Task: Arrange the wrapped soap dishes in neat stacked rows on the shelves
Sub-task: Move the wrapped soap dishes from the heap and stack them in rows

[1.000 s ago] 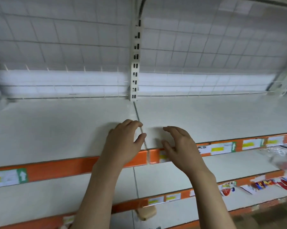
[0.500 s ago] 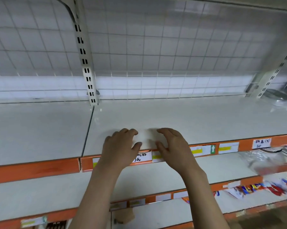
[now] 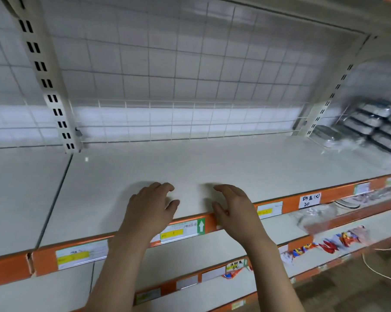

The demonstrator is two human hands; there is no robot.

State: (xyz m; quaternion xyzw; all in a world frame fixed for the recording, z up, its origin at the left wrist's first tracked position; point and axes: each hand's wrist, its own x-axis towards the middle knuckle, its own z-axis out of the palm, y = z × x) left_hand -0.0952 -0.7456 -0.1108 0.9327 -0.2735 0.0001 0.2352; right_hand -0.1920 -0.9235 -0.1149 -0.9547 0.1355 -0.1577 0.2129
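Over the front edge of the white shelf (image 3: 212, 167), the left hand (image 3: 148, 212) and right hand (image 3: 236, 210) hover side by side, palms down, fingers loosely curved; each grip holds nothing. At the shelf's far right end, well apart from both hands, the wrapped soap dishes (image 3: 372, 127) sit stacked in blurred rows beside a slotted upright (image 3: 325, 102). Another slotted upright (image 3: 48, 86) rises at the left, with a wire grid backing (image 3: 178, 64) between them. An orange price rail (image 3: 190, 228) with labels runs along the shelf front. Lower shelves carry crumpled clear wrap (image 3: 318, 216) and colourful packets (image 3: 325, 244).
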